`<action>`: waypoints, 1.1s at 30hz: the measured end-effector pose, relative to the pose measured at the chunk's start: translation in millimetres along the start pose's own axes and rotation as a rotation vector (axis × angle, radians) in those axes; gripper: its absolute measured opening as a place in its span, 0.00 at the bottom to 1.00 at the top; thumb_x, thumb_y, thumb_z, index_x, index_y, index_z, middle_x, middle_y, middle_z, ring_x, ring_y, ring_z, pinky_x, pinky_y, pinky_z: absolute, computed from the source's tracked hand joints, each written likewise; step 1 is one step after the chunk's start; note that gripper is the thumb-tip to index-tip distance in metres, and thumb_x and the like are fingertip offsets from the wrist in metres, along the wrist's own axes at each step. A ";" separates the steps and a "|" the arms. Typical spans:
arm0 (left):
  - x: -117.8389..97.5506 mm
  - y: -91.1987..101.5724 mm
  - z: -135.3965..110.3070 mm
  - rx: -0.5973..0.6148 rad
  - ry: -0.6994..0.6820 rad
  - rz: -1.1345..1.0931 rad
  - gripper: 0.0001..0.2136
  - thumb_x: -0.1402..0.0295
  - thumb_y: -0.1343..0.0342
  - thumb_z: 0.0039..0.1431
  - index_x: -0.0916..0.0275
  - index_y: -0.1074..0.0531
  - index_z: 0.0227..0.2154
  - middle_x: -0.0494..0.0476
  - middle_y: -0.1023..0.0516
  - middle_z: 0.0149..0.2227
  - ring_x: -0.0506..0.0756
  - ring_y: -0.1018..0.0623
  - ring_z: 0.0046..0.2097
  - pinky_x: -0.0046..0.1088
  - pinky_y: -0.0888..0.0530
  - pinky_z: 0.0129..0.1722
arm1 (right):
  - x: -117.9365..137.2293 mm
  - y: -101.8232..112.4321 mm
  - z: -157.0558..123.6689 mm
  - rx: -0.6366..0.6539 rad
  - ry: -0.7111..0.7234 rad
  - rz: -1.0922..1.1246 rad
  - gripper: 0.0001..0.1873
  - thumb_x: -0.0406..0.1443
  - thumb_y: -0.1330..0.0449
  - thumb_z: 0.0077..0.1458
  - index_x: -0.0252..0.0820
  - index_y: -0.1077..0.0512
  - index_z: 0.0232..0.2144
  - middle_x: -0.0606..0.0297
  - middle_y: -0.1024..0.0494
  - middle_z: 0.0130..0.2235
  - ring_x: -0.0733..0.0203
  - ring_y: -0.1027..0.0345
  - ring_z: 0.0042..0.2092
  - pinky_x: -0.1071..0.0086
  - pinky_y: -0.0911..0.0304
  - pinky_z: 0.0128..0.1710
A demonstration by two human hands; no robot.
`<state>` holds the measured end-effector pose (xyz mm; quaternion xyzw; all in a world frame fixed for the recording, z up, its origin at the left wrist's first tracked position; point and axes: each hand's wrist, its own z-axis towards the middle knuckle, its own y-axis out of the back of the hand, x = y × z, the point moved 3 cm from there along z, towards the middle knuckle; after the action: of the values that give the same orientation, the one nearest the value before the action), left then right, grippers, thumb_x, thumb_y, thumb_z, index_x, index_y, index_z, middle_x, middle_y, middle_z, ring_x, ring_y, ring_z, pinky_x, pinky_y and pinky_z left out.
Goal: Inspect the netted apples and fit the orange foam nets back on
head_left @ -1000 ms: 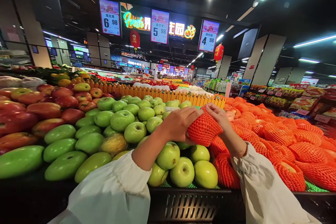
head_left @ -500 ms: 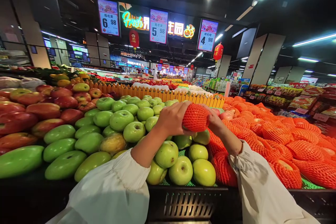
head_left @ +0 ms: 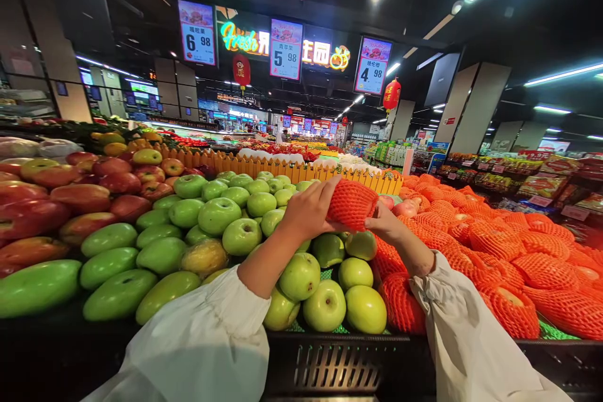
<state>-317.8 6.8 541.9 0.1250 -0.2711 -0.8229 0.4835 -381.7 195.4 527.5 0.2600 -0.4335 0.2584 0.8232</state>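
A fruit wrapped in an orange foam net (head_left: 352, 202) is held up over the produce display between both hands. My left hand (head_left: 308, 212) grips its left side with the fingers curled round it. My right hand (head_left: 385, 221) cups it from below and behind on the right. Both arms wear white sleeves. Below the hands lies a heap of green apples (head_left: 221, 217). To the right lies a heap of net-wrapped fruit (head_left: 509, 245).
Red apples (head_left: 70, 195) fill the left of the display. A black crate edge (head_left: 339, 364) runs along the front. A yellow picket fence (head_left: 292, 169) borders the back. Price signs (head_left: 286, 49) hang overhead; shelves and aisles stand beyond.
The netted fruit was lifted from the orange pile up and leftward over the green apples. The right hand shifted from on top of it to beneath it.
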 end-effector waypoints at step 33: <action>-5.8 0.3 1.8 0.040 0.042 -0.462 0.16 0.55 0.39 0.59 0.63 0.32 0.36 0.63 0.27 0.56 0.58 0.22 0.50 0.35 0.22 0.45 | 7.0 15.9 1.0 -0.395 0.122 -0.630 0.53 0.51 0.24 0.32 0.40 0.38 0.58 0.49 0.31 0.60 0.41 0.38 0.64 0.48 0.45 0.68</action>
<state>-315.5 12.2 543.2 0.2105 -0.2411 -0.9035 0.2852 -389.3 207.8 537.2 0.2009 -0.3238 -0.0811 0.9210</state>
